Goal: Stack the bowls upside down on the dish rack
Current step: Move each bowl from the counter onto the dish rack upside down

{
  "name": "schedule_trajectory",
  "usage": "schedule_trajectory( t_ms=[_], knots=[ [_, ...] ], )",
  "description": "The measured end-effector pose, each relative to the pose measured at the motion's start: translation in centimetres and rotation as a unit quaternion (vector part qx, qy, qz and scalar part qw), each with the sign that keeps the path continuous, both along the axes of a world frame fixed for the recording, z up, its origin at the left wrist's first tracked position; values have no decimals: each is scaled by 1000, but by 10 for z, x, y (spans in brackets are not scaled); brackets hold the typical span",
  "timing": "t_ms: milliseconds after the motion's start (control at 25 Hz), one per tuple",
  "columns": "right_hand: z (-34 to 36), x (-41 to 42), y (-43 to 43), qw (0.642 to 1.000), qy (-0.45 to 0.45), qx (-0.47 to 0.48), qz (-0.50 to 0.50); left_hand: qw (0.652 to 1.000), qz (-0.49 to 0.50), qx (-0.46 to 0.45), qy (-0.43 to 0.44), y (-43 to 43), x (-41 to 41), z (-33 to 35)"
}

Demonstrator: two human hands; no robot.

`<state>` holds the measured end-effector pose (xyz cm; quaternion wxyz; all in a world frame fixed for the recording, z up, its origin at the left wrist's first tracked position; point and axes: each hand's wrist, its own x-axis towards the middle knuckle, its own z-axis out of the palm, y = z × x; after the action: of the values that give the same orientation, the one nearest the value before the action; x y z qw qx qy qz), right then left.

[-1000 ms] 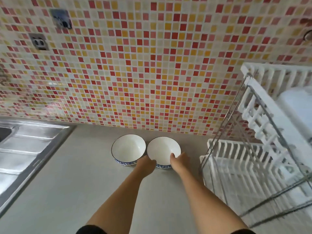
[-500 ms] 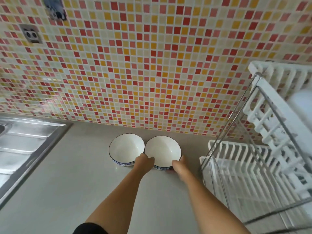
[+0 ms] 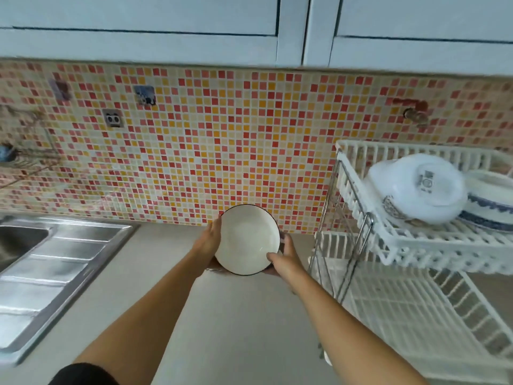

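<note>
Bowl [image 3: 246,239] lifted off the counter, mouth tilted toward me, left of the dish rack [image 3: 361,201]. My left hand [image 3: 208,238] and right hand [image 3: 283,259] clasp its opposite rims. Step: carrying over. Next, I reckon: flip it, set it upside down on the rack.

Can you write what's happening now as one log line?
left hand + right hand: holding bowl | bowl: upright | dish rack: to its right

Head view, looking forward and down, near the counter [image 3: 236,315]
</note>
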<state>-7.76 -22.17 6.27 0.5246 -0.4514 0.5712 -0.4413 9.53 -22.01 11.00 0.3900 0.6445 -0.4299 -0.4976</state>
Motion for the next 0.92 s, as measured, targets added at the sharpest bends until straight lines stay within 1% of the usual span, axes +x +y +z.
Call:
schedule_trajectory(
  t_ms=[80, 160, 280, 360, 480, 600, 680, 760, 840, 920],
  knots=[
    [25, 4, 24, 999, -13, -34, 11, 999, 19, -23, 43, 34, 2, 31],
    [57, 7, 45, 998, -36, -53, 25, 996, 33, -36, 72, 50, 8, 47],
    [112, 2, 76, 994, -18, -85, 69, 987, 34, -78, 133, 78, 6, 75],
    [146, -9, 93, 991, -11, -99, 91, 979, 13, -98, 177, 91, 1, 93],
    [190, -32, 111, 990, 4, -102, 96, 964, -39, -145, 218, 108, -16, 120],
    [225, -66, 129, 987, 11, -123, 101, 942, -100, -218, 232, 119, -51, 148],
    [244, -99, 140, 984, 2, -151, 99, 921, -152, -270, 235, 121, -80, 164],
    [262, -135, 151, 980, 19, -179, 88, 898, -202, -307, 241, 119, -111, 182],
    [278, -175, 156, 977, 52, -190, 80, 878, -252, -337, 228, 113, -147, 197],
    [290, -221, 154, 974, 64, -205, 71, 866, -294, -353, 199, 107, -189, 210]
  ],
)
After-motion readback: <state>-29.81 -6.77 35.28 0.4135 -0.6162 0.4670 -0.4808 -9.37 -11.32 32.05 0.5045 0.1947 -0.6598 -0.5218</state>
